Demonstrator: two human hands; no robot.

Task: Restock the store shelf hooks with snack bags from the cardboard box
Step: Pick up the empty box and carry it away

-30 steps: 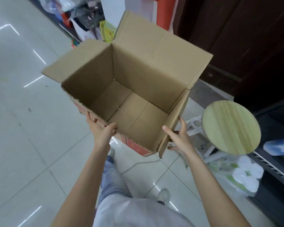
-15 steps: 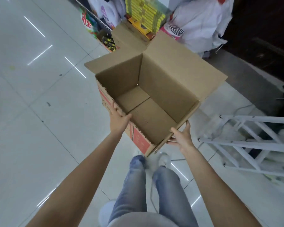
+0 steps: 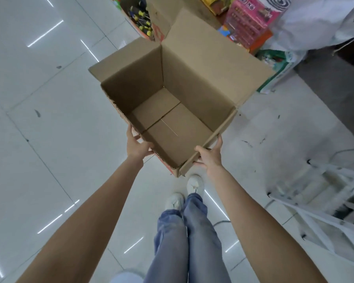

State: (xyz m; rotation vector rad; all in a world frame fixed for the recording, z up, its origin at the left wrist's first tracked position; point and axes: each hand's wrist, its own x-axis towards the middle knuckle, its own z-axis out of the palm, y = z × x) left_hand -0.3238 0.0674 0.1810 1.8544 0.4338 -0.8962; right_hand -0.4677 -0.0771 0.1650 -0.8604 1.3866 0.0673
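Currently, the cardboard box point(image 3: 178, 99) is held above the white tiled floor point(image 3: 49, 119), out in front of the person's legs, with its top open and its flaps folded outward. Only the bare brown bottom panels of the box interior show; no snack bags are visible inside it. The left hand point(image 3: 136, 145) grasps the near-left side of the box, fingers curled against the outer wall just below the rim and thumb lying along the edge. The right hand point(image 3: 209, 156) grasps the near-right corner of the box, thumb on the lowered side flap and fingers wrapped beneath that flap. Both arms are extended forward to the box. Below the near corner of the box, two white shoes point(image 3: 185, 194) and blue jeans point(image 3: 190, 237) stand on the floor. Beyond the far flap of the box, a pink product carton point(image 3: 251, 19) sits among other coloured goods, and a container of small yellow-headed items point(image 3: 140, 17) lies beyond the far-left corner. A white sack point(image 3: 319, 23) rests beyond the far-right side of the box. To the right of the box and nearer the person, a white slatted frame point(image 3: 325, 201) lies on the floor; it is blurred. No shelf hooks appear in view.
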